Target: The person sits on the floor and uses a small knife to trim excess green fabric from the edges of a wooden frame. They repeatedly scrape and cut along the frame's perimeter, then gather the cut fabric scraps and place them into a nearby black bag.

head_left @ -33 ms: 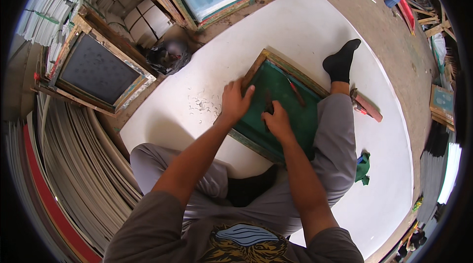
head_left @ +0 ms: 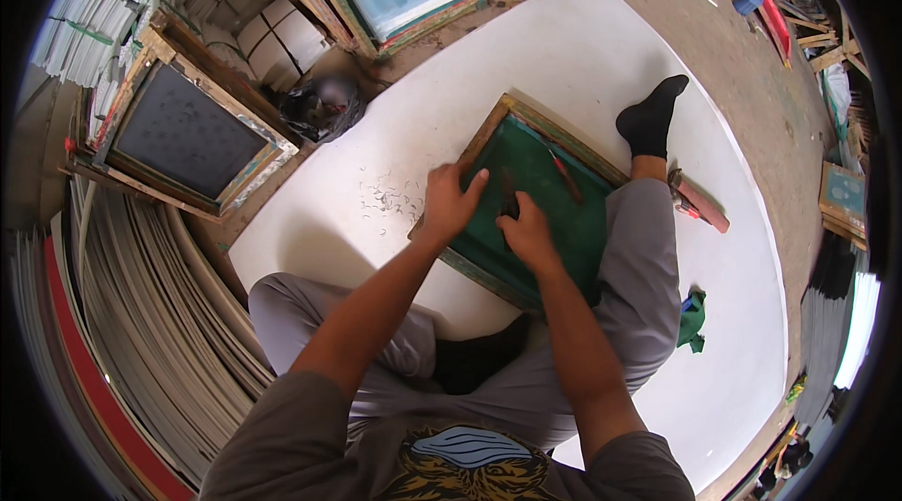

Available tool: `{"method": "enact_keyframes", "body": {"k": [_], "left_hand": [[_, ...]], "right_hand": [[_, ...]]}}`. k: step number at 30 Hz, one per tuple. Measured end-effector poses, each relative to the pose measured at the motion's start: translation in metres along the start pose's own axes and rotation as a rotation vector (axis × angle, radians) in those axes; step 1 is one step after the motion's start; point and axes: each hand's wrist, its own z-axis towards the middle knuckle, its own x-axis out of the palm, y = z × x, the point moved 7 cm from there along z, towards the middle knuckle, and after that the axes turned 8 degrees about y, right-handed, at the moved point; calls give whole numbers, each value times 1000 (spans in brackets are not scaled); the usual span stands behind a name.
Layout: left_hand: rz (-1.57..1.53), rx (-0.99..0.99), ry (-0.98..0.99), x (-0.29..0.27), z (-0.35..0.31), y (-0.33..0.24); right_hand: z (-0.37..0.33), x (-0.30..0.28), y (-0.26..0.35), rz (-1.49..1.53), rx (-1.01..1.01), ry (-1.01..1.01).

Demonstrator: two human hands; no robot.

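Left hand (head_left: 453, 200) sits a tad lower mid-frame now, thumb splayed over green silkscreen (head_left: 575, 240); right hand (head_left: 529, 227) curls round dark tool (head_left: 509, 206).

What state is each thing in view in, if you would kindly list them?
Rectangular wooden frame with green inner face: recessed side up
Left hand: on the frame's edge, thumb spread
Dark slim hand tool: held, partly hidden
Right hand: closed around that tool
Slim red-handled tool: lying loose inside the frame
Small curled scraps: scattered on the white sheet
Green cloth: crumpled
Black plastic bag: open
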Motion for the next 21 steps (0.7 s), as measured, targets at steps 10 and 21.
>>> {"method": "enact_keyframes", "body": {"k": [10,21], "left_hand": [[-821,-251,134,45,-1,-31],[-1378,-480,536,151,19,-123]], "right_hand": [[-5,-27,43,222,-259,219],[-16,-344,-66,-253,-14,-569]]}}
